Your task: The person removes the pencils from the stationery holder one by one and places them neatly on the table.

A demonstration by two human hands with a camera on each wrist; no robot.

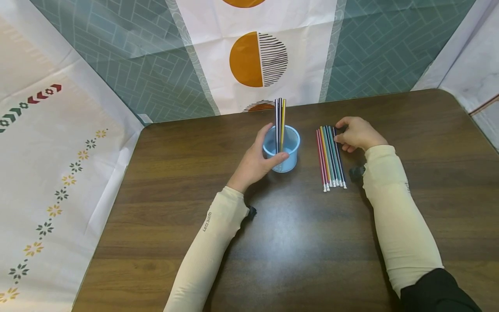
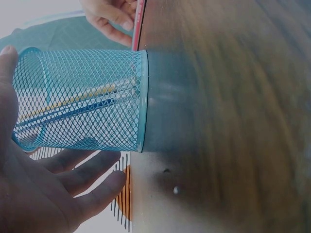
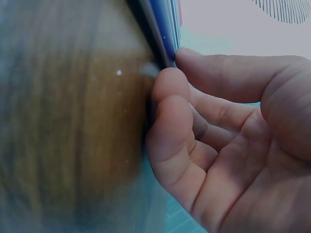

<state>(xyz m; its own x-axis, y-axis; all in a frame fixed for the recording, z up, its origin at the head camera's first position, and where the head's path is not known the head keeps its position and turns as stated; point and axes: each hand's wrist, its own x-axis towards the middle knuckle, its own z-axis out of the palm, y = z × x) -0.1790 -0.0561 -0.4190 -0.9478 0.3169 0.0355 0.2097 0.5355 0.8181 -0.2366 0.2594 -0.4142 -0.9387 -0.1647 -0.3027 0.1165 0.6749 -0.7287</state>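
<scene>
Blue mesh cup [image 1: 290, 163] held in wide grip by left hand [image 1: 253, 164], upright pencils [image 1: 277, 123] contained inside, dark blue pencil [image 1: 340, 160] pinched narrowly by right hand [image 1: 360, 134], at right edge of pencil row [image 1: 330, 156] on wooden surface [image 1: 292, 251].

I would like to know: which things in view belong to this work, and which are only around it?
Belonging to the work:
blue mesh cup
pencils inside it
row of pencils beside it
left hand, at the cup
right hand, at the row's edge

Only around it:
brown table
teal-and-white backdrop
flower-patterned covering
</scene>
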